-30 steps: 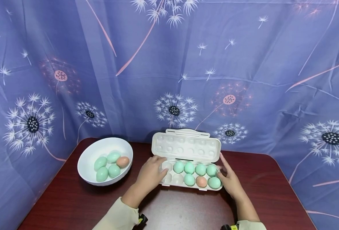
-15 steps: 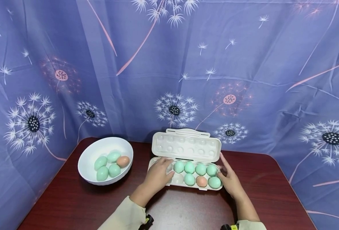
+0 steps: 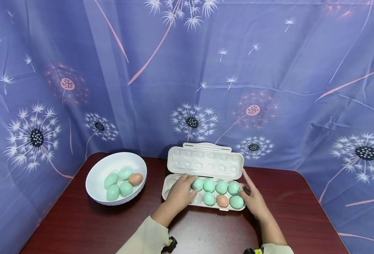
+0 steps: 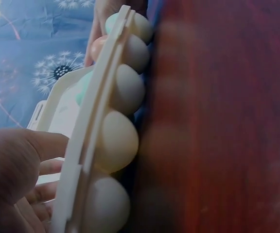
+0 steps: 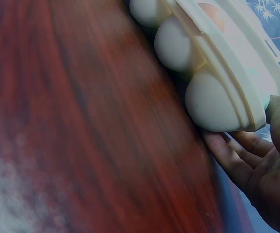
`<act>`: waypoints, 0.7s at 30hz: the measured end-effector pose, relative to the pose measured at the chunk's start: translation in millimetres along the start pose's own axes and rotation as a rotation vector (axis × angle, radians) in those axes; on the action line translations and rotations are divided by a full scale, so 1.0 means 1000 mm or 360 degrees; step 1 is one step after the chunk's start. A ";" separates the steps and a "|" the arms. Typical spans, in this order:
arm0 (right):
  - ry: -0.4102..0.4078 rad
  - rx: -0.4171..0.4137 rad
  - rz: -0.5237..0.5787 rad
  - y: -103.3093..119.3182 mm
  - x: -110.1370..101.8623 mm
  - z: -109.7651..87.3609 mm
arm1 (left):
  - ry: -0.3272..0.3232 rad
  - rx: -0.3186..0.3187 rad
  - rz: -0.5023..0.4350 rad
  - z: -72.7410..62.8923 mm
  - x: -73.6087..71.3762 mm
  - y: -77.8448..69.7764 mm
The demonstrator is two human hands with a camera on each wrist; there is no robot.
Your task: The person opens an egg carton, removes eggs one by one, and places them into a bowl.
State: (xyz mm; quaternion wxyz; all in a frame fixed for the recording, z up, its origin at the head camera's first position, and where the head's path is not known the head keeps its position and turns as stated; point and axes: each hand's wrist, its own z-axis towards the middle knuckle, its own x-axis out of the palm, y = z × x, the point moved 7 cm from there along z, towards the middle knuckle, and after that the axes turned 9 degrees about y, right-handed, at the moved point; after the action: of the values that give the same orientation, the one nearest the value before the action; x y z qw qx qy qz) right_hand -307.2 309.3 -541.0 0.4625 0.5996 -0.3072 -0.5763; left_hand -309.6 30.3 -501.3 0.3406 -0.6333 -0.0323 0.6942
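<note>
A white plastic egg carton (image 3: 165, 194) stands with its dimpled lid (image 3: 206, 163) raised at the back. Green eggs (image 3: 209, 185) and one brown egg (image 3: 222, 200) fill its right part, while vacant cups show at the left. My left hand (image 3: 180, 192) reaches over those cups, thumb and fingertips spread right beside the leftmost green egg (image 3: 198, 184) of the back row; nothing shows in its grasp. With the thumb over the rim and fingers round the end, my right hand (image 3: 253, 201) holds the carton's right end. In the right wrist view, its fingers (image 5: 237, 158) lie under the end cup.
To the left a white bowl (image 3: 93, 183) holds several green eggs (image 3: 112, 192) and one brown egg (image 3: 135, 179). Dark reddish wooden table (image 3: 203, 236) lies beneath everything. A blue dandelion-print curtain (image 3: 187, 70) hangs close behind the lid.
My left hand has slid rightward over the carton, from its left end to the leftmost green egg, uncovering the end cups. The right hand, bowl and eggs have stayed put.
</note>
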 end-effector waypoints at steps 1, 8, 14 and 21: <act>0.0001 -0.0003 0.0000 0.000 0.000 0.000 | 0.0002 0.0008 0.0003 0.000 0.002 -0.001; 0.0005 -0.0018 0.0004 0.000 0.001 -0.001 | -0.0030 0.0077 0.0015 0.001 0.006 -0.006; 0.0006 -0.0018 0.0019 0.000 0.002 -0.002 | -0.0030 0.0097 0.0036 0.003 0.010 -0.005; 0.0011 -0.0042 0.0015 0.002 0.000 -0.001 | -0.0034 0.0083 0.0009 0.005 0.011 -0.003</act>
State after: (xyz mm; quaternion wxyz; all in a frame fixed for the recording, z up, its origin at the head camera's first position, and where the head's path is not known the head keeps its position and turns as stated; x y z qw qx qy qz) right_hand -305.7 308.5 -539.8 0.4742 0.5939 -0.3009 -0.5760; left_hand -312.7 39.9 -508.7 0.3547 -0.6169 -0.0162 0.7024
